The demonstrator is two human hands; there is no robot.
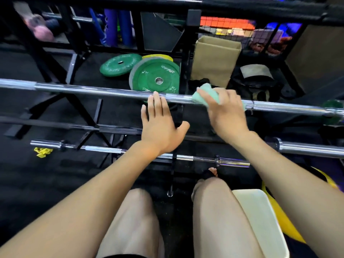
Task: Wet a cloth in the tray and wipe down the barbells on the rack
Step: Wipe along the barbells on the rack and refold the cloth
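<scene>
Top barbell (104,90) lying across rack (55,58) at arm height: long steel, we are judging it heavy, stiff, smooth, slippery when wet; no lifting needed, only steadying.

Cloth (202,94) sitting on this bar, near middle: soft, light, we are wrapping it around shaft.

Right hand (225,110) gripping cloth against bar. Left hand (160,125) flat, fingers straight, tips touching bar beside.

Tray (260,216) by our right knee, cut off; water inside we cannot tell. Lower barbells (230,162) partly hidden by arms; right hand blurred.

green plate (154,77) | raised lettering, blurred | no text legible
</scene>
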